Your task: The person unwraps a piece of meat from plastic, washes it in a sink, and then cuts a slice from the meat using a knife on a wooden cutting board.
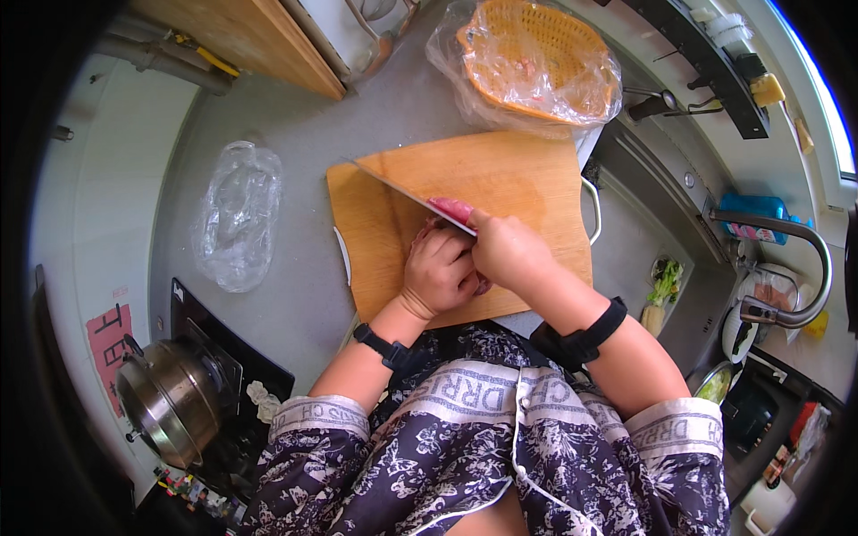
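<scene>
A wooden cutting board [375,281] lies on the grey counter in front of me. My right hand [509,251] grips a knife [402,189], seen nearly edge-on, its blade slanting towards the board's far left corner. Raw red meat [450,208] shows on the far side of the blade. More of the meat lies beneath my left hand [439,268], which presses on it with bent fingers close to the blade. The knife's handle is hidden in my right hand, and the hands cover much of the meat.
Beyond the board stands an orange plastic basket [472,63] with clear plastic film. A crumpled clear plastic bag [241,214] lies left. A steel pot [171,402] is on the stove at lower left. Right are a sink with a faucet [821,268] and a leafy vegetable [663,285].
</scene>
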The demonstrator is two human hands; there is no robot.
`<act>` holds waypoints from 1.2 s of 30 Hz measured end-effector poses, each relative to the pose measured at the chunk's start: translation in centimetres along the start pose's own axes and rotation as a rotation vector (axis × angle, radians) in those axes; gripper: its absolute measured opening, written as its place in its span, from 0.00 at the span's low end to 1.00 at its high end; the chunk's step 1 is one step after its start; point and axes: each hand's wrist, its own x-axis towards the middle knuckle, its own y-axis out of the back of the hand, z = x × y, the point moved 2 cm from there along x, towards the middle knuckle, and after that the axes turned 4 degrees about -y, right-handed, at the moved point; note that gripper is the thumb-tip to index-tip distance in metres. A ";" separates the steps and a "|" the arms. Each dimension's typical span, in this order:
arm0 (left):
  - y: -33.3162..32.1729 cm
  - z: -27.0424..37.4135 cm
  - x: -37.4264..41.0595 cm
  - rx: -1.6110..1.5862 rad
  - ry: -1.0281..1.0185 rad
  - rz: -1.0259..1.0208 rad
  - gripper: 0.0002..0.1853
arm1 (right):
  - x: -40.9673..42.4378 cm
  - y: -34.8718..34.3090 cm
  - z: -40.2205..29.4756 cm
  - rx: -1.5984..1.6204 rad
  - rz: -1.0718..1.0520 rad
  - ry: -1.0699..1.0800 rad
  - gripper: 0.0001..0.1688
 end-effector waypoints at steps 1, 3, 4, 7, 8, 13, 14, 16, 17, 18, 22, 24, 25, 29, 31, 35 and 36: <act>0.1 -0.3 -0.1 0.008 -0.013 -0.018 0.09 | 0.5 -0.2 0.7 0.037 0.022 0.020 0.20; 0.4 -0.6 -0.2 0.004 -0.040 -0.026 0.10 | 1.3 -0.3 3.1 0.109 0.070 0.062 0.19; 0.6 -0.7 -0.3 0.005 -0.049 -0.027 0.10 | 1.2 0.2 3.8 0.193 0.061 0.037 0.18; 0.9 -0.7 -0.7 0.010 -0.043 -0.046 0.14 | -0.8 2.2 4.7 0.371 0.084 -0.035 0.14; 1.0 -0.6 -0.8 0.013 -0.042 -0.055 0.15 | -1.4 2.7 5.1 0.307 0.134 -0.027 0.13; 1.7 0.4 0.2 0.115 -0.039 -0.061 0.16 | -6.0 3.6 4.9 0.212 0.095 -0.033 0.12; 1.8 0.5 0.4 0.116 -0.039 -0.077 0.16 | -6.7 2.9 5.2 0.198 0.068 -0.031 0.12; 1.6 0.6 0.6 0.143 -0.022 -0.098 0.15 | -7.9 1.4 6.1 0.093 0.115 -0.022 0.14; 1.5 0.7 0.7 0.158 -0.012 -0.109 0.14 | -8.5 0.9 6.5 0.071 0.106 -0.031 0.14; 1.3 0.7 0.9 0.169 -0.018 -0.095 0.14 | -8.9 0.5 6.9 0.049 0.095 -0.040 0.14; 1.2 0.7 1.4 0.202 -0.011 -0.053 0.12 | -10.1 -0.4 8.4 0.014 0.091 -0.057 0.15; 1.2 0.6 1.3 0.194 -0.002 -0.040 0.11 | -10.1 -0.5 8.7 0.005 0.072 -0.077 0.16; 1.1 0.5 1.2 0.181 -0.002 -0.033 0.11 | -10.0 -0.6 8.7 0.001 0.062 -0.089 0.16; 0.5 -0.1 0.3 0.155 0.013 -0.005 0.10 | -8.3 -0.3 6.9 -0.027 -0.009 -0.093 0.15; 0.5 -0.1 0.5 0.179 0.007 -0.011 0.11 | -7.0 -0.1 6.0 -0.036 -0.035 -0.099 0.14; -0.8 -1.2 -0.8 0.148 0.049 -0.092 0.12 | -4.9 0.0 4.1 -0.057 -0.063 -0.124 0.13; -1.0 -1.2 -0.9 0.138 0.069 -0.117 0.13 | -4.7 -0.2 3.6 -0.065 -0.070 -0.127 0.12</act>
